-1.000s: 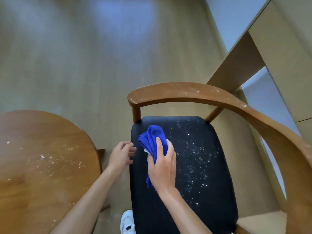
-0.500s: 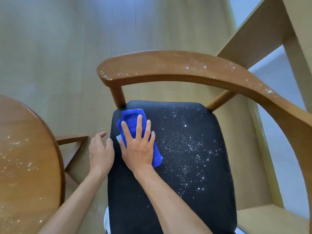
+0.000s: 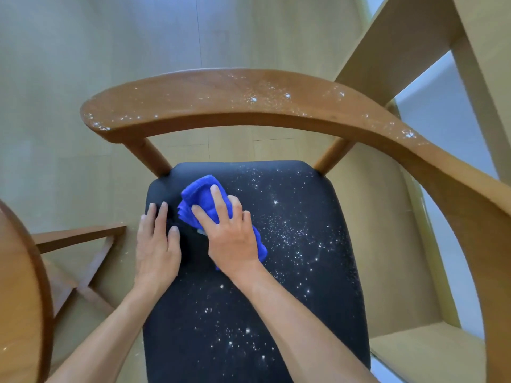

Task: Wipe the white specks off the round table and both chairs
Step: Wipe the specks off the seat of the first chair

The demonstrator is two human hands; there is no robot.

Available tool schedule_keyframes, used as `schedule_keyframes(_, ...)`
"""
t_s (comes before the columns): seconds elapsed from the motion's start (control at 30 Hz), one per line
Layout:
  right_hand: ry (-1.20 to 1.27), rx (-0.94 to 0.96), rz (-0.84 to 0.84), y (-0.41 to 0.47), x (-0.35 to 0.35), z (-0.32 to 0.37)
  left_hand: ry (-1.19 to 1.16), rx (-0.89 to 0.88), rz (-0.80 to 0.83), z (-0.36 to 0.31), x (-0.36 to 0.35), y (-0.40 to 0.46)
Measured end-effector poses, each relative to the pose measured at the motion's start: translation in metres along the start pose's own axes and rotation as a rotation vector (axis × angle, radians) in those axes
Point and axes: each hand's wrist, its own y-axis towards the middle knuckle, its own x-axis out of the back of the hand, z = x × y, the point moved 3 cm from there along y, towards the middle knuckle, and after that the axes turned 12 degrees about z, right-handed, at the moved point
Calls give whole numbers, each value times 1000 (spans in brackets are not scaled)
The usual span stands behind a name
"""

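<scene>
White specks (image 3: 287, 233) and a blue cloth (image 3: 199, 194) lie on the black chair seat (image 3: 318, 299).

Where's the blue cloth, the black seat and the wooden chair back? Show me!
blue cloth (image 3: 198, 192): head view, on its bunched far end beyond the fingers.
black seat (image 3: 318, 272): head view, on the speckled cushion's right side.
wooden chair back (image 3: 221, 100): head view, on the curved rail's top face.
</scene>
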Motion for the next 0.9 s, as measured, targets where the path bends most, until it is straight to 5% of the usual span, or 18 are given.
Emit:
schedule_keyframes(0.27, 32, -255, -37, -53, 16, -147, 74, 37, 73, -3, 6, -1)
schedule_keyframes(0.43, 158, -576, -21, -86, 18, -192, 124, 36, 66, -1, 11, 0)
schedule_keyframes(0.7, 234, -778, -127, -42, 14, -118, 125, 10, 80, 3, 13, 1)
schedule_keyframes(0.9, 218, -329, -63, 39, 13, 11, 102, -34, 93, 9, 14, 2)
